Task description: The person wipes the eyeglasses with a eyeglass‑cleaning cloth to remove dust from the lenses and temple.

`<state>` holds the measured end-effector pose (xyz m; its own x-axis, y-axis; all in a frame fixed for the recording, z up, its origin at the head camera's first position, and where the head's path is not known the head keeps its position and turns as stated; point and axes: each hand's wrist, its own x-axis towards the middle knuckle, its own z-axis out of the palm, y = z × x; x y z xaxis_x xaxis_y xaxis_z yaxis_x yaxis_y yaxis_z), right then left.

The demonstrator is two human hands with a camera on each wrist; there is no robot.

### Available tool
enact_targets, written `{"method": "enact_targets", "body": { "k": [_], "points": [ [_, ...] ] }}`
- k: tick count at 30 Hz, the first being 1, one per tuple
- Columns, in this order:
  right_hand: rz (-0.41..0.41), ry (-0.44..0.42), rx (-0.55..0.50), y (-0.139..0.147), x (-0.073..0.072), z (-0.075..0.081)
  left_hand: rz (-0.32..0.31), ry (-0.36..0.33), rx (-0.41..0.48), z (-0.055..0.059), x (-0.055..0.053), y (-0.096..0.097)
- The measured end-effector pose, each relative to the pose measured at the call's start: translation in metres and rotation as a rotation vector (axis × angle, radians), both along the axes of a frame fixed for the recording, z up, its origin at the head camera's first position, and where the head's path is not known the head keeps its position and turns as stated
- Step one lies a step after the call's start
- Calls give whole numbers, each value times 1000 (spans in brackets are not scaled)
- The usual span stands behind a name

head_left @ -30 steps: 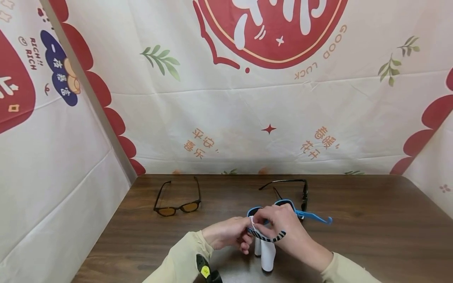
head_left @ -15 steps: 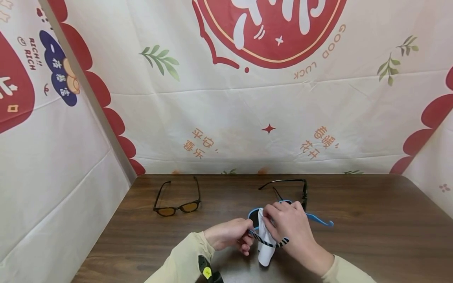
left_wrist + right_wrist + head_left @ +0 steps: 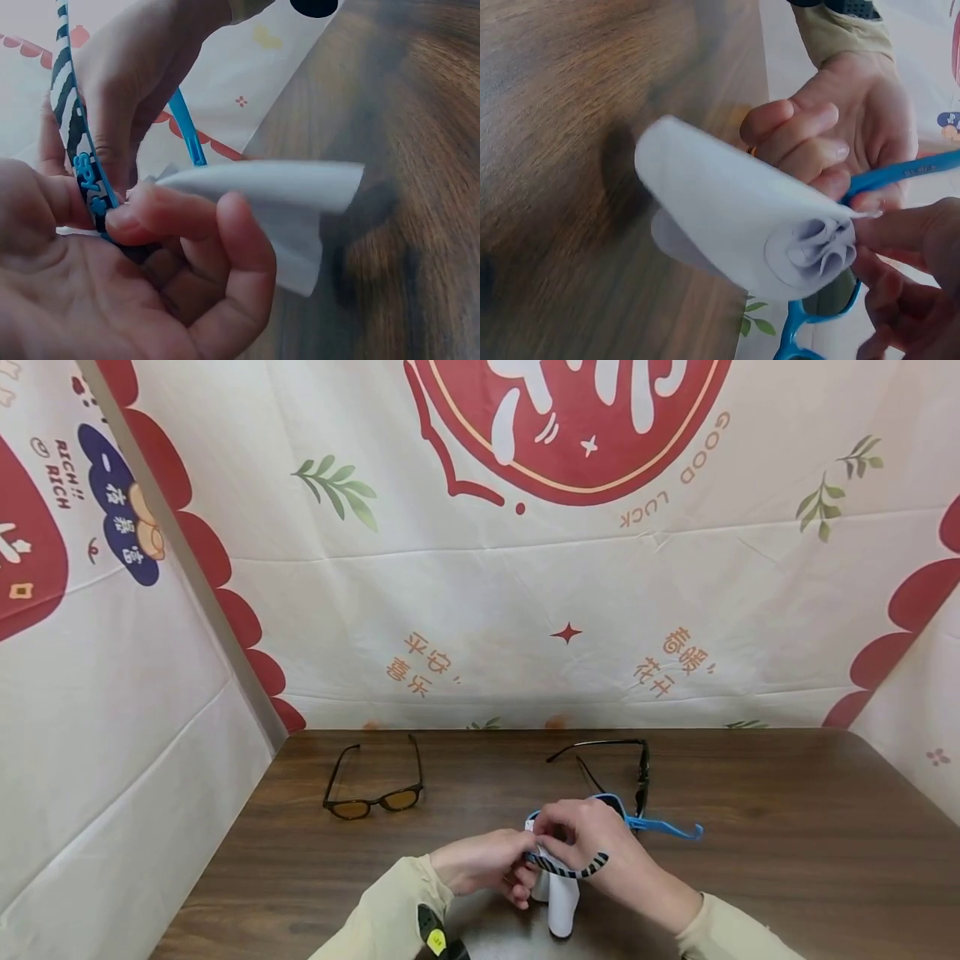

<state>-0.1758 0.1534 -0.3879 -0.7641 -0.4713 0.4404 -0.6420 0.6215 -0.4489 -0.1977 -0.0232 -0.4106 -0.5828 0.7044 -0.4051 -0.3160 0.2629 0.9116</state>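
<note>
Blue-framed sunglasses (image 3: 667, 828) with dark lenses and a black-and-white striped temple (image 3: 577, 872) are held above the table in the head view. My left hand (image 3: 486, 862) pinches them by the striped side near the hinge, its other fingers curled. A white cloth (image 3: 561, 908) is gripped by my right hand (image 3: 603, 847) against the lens nearest the left hand. That lens is mostly hidden. In the right wrist view the cloth (image 3: 712, 199) is bunched at the fingertips and flares out in loose folds. The left wrist view shows the cloth (image 3: 277, 187) hanging past the left fingers (image 3: 244, 247).
Glasses with amber lenses (image 3: 400, 800) lie with temples spread on the wooden table (image 3: 765, 843), left of the hands. Black-framed glasses (image 3: 643, 772) lie just behind the blue pair. A printed white curtain (image 3: 480, 602) stands along the table's back edge.
The right hand has slid right with the cloth across the lens, then back left towards the left hand. The left hand keeps its grip almost in place. The other glasses have not moved.
</note>
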Motion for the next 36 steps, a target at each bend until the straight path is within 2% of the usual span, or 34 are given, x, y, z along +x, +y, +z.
{"method": "enact_targets", "body": {
  "k": [2,5,7,11,13,16,20,23,28,36],
  "points": [
    [10,-79,9,2,1,0,-5,-4,3,-1,0,-2],
    [6,-88,75,5,2,-1,-3,-10,14,-2,0,-4],
    [-28,-34,148,5,3,-2,7,-12,19,-3,1,-5],
    [-146,174,302,6,7,-2,34,-17,17,-4,3,-4],
    [-203,260,344,6,9,-2,47,-20,18,-4,3,-4],
    [-250,325,334,7,13,0,62,-30,26,-4,3,-4],
    [-244,398,244,11,13,2,101,-50,40,-7,2,-8],
    [-238,409,198,16,11,3,130,-51,45,-10,0,-11],
    [-254,328,211,23,9,5,132,-34,46,-10,-1,-13],
    [-392,313,309,28,-1,1,114,3,58,-11,4,-11]
  ]
}}
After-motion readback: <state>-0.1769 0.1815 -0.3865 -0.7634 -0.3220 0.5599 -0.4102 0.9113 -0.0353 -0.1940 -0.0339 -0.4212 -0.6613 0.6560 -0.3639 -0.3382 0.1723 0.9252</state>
